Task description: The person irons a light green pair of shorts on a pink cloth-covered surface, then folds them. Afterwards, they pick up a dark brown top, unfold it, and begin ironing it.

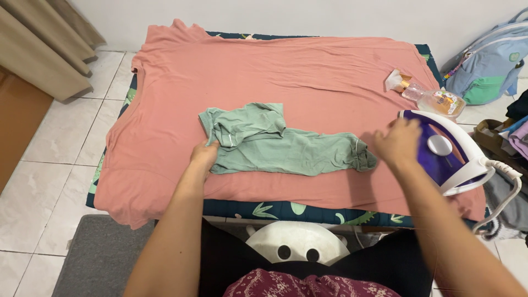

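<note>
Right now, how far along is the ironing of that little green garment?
Early, by the look of it. Done: a pink cloth is spread over the pad as a cover. In hand: the left hand grips the green garment at its left end; the right hand is open beside the iron, which rests off the garment. Left: the garment lies crumpled and creased, so smoothing and pressing are not yet done.

Clear spray bottle (pixel 434 99) with colourful label lies upper right
</note>
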